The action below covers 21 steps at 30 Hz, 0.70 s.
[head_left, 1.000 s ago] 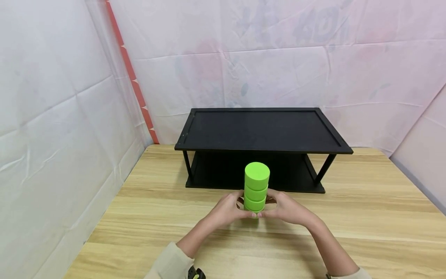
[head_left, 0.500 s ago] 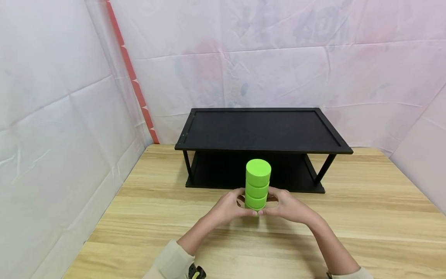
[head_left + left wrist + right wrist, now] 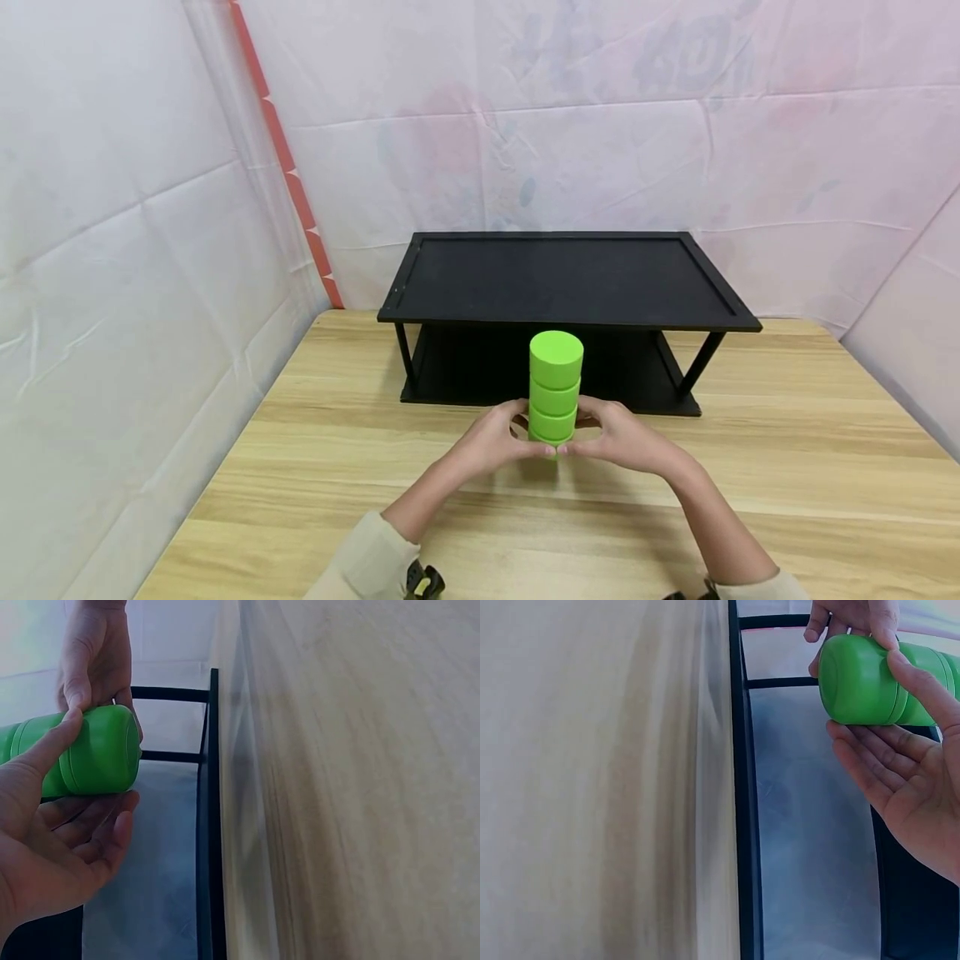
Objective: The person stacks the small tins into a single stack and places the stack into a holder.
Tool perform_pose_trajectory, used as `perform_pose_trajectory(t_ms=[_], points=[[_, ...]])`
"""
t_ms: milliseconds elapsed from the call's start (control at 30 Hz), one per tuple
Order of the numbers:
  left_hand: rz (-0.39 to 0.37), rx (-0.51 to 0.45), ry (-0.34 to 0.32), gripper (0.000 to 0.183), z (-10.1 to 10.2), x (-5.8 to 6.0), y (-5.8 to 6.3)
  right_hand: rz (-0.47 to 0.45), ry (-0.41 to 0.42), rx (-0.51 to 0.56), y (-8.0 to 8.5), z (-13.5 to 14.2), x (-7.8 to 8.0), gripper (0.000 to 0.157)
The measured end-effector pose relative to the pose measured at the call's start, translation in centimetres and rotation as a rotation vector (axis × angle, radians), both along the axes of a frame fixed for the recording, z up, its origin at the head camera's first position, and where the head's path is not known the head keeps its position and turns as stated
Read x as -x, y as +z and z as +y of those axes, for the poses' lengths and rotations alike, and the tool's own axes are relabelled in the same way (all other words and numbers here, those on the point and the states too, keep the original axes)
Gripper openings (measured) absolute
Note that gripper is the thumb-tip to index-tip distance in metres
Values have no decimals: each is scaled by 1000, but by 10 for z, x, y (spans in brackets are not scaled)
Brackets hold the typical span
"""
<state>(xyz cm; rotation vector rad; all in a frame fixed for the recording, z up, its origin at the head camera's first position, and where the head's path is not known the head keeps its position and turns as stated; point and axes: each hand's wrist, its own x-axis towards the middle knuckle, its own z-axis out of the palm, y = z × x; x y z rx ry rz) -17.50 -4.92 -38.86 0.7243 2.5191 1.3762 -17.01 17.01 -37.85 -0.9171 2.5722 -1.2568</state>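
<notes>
A bright green cylinder (image 3: 555,379) made of stacked round sections, with a flat top, stands upright between both hands. Its rounded base shows in the left wrist view, raised off the tabletop. My left hand (image 3: 491,442) grips the lower part from the left, thumb (image 3: 56,742) across the near side and fingers behind. From the right, my right hand (image 3: 622,437) holds it the same way, its thumb (image 3: 922,682) on the near side. The two thumb tips meet or nearly meet at the front. In the head view the fingers behind the cylinder are partly hidden.
Just beyond the hands stands a black two-tier rack (image 3: 570,279), its lower shelf (image 3: 480,375) partly behind the cylinder. The wood-grain table (image 3: 315,467) spreads to both sides. White printed sheeting (image 3: 600,150) hangs at the back and sides.
Both hands and the green cylinder have shifted slightly upward in the head view, toward the rack or higher above the table. The grip looks the same.
</notes>
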Motion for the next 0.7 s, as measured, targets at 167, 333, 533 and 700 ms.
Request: perform_pose_trajectory(t_ms=[167, 333, 533, 700], points=[[21, 10, -13, 52, -1, 2, 3, 1, 2, -7, 4, -1, 1, 53], [30, 7, -22, 52, -1, 3, 7, 11, 4, -17, 7, 0, 2, 53], [41, 14, -25, 51, -1, 3, 12, -2, 1, -9, 9, 0, 4, 53], [66, 26, -34, 50, -1, 4, 15, -4, -2, -10, 12, 0, 4, 53]])
